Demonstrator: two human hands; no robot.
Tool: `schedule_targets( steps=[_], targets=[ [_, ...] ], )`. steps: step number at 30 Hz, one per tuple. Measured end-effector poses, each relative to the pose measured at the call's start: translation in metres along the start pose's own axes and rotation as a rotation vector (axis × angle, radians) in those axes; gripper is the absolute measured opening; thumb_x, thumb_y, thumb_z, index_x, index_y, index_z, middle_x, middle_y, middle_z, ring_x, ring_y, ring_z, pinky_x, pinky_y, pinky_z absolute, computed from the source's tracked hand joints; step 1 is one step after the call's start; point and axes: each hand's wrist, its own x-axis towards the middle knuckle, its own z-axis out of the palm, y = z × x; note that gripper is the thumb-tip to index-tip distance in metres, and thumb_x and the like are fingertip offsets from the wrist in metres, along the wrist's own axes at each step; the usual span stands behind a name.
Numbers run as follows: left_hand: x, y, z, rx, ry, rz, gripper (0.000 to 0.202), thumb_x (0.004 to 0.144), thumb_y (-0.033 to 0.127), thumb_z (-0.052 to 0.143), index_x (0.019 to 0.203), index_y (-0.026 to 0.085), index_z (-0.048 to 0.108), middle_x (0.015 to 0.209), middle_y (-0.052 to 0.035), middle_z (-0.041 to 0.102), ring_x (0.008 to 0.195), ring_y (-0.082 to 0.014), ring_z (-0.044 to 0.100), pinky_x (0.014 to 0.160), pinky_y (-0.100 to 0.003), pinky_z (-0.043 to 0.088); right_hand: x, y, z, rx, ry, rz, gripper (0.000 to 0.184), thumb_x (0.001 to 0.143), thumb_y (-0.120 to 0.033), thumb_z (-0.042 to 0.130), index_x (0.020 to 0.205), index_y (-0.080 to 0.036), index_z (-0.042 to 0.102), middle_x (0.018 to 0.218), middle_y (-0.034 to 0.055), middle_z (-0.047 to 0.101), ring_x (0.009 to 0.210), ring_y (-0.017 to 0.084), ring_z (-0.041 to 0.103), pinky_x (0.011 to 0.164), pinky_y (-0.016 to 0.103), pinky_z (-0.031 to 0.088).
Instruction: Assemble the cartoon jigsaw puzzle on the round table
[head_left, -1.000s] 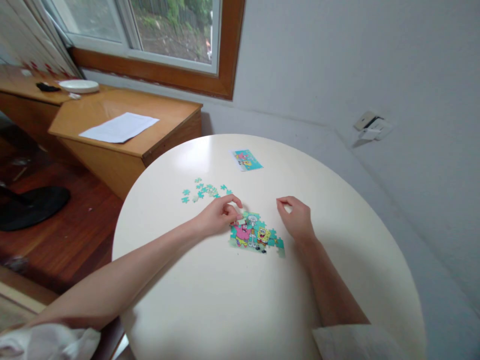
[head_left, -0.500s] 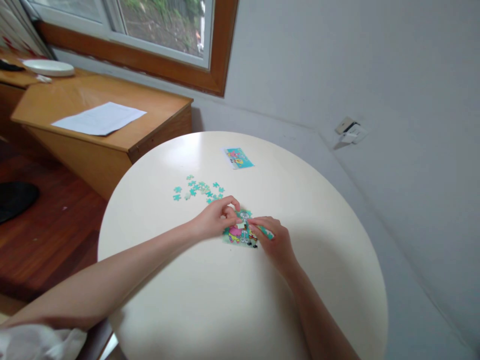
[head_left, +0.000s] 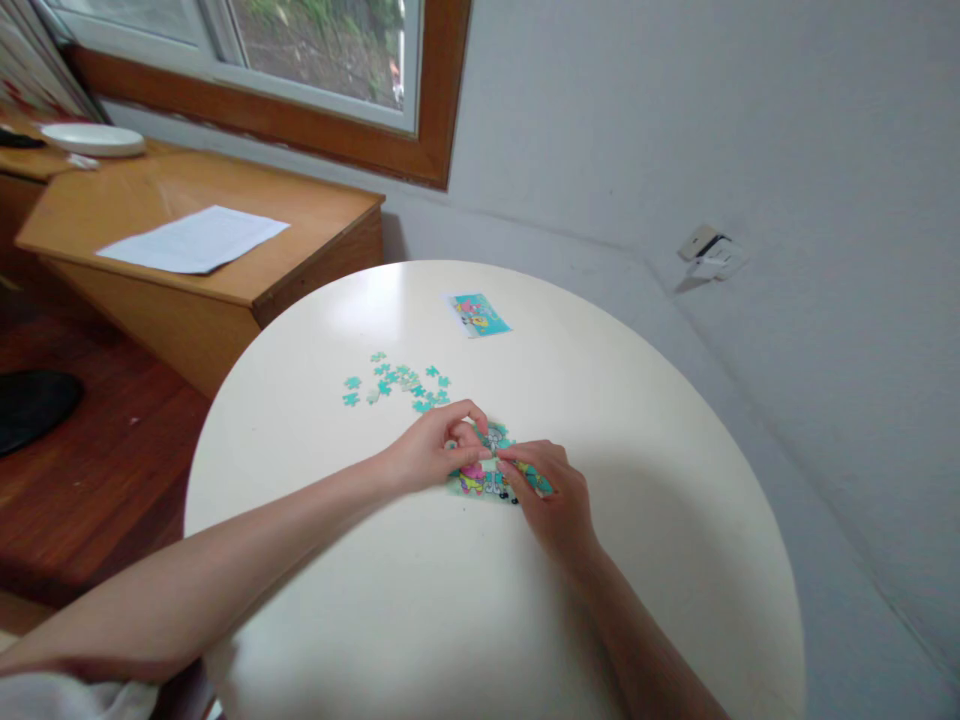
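- So the colourful, flat, partly built cartoon jigsaw (head_left: 492, 486) sits on the smooth, rounded white desk (head_left: 405, 600), under both hands.
- Left hand (head_left: 446, 445) is over the jigsaw's left side, fingertips pinching a small pale puzzle piece (head_left: 489, 465).
- Right hand (head_left: 556, 495) covers the jigsaw's right side, fingers narrow at that piece; can't tell if they're gripping.
- Loose, knobbly teal pieces (head_left: 385, 387) lie beyond the jigsaw, to its left.
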Motion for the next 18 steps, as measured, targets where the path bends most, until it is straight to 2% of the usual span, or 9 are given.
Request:
schedule_targets(
  steps=[9, 12, 15, 18],
  targets=[
    [-0.0009, -0.0013, -0.0001, -0.027, -0.011, -0.024, 0.031, 0.066, 0.035, 0.071, 0.077, 0.016, 0.049, 0.051, 0.0055, 0.056, 0.048, -0.0079, 0.052, 0.051, -0.019, 0.041, -0.0004, -0.0004, -0.0002, -0.033, 0.001, -0.068, 0.009, 0.08, -0.012, 0.058, 0.081, -0.021, 0.06, 0.073, 0.0002, 0.067, 0.069, 0.014, 0.061, 0.068, 0.03, 0.045],
    [-0.0015, 0.0009, 0.0005, -0.041, -0.007, -0.024, 0.03, 0.07, 0.037, 0.068, 0.078, 0.017, 0.048, 0.051, 0.0049, 0.058, 0.049, -0.0085, 0.054, 0.052, -0.02, 0.042, 0.0007, -0.0023, -0.0009, -0.058, 0.032, -0.094, 0.01, 0.081, -0.011, 0.058, 0.081, -0.021, 0.059, 0.072, -0.0001, 0.067, 0.068, 0.014, 0.06, 0.068, 0.03, 0.045],
    [-0.002, 0.005, 0.0, -0.022, 0.001, 0.001, 0.025, 0.076, 0.036, 0.061, 0.078, 0.017, 0.047, 0.054, 0.0025, 0.06, 0.051, -0.0093, 0.055, 0.054, -0.022, 0.044, 0.0012, -0.0014, -0.0024, -0.094, 0.07, -0.09, 0.009, 0.081, -0.011, 0.057, 0.08, -0.021, 0.058, 0.072, -0.0003, 0.067, 0.067, 0.014, 0.06, 0.067, 0.029, 0.045],
    [-0.0025, 0.0076, -0.0019, 0.088, 0.028, 0.071, 0.019, 0.078, 0.031, 0.059, 0.075, 0.015, 0.05, 0.056, 0.0012, 0.06, 0.054, -0.0093, 0.055, 0.057, -0.023, 0.044, 0.0018, 0.0013, -0.0045, -0.132, 0.119, -0.07, 0.009, 0.081, -0.013, 0.057, 0.079, -0.021, 0.059, 0.071, 0.0, 0.067, 0.067, 0.014, 0.061, 0.066, 0.03, 0.045]
  ],
)
